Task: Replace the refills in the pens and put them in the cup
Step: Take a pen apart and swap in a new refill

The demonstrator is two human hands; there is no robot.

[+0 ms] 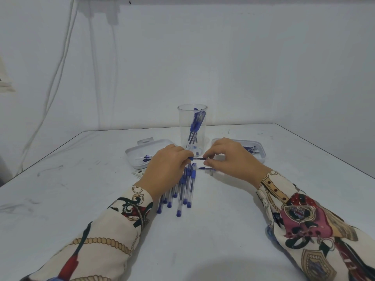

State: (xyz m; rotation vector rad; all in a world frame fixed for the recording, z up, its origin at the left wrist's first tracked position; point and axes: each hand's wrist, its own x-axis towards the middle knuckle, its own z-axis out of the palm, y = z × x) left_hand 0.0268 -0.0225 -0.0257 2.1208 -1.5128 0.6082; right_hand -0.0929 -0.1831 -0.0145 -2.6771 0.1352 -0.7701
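Note:
Both hands meet just in front of a clear plastic cup (192, 118) that holds several blue pens. My left hand (164, 169) grips one end of a thin dark blue refill (198, 158), and my right hand (229, 157) pinches its other end with thumb and forefinger. Under my right fingers, a second blue-tipped pen part (206, 168) lies on the table. A pile of several clear pens with blue caps (182, 191) lies beneath and behind my left hand, partly hidden by it.
A white tray (138, 153) at the left holds a few blue refills. Another white tray (260, 153) at the right holds several refills. The white table (203, 240) ends close behind the cup at a white wall. Cables hang at the far left.

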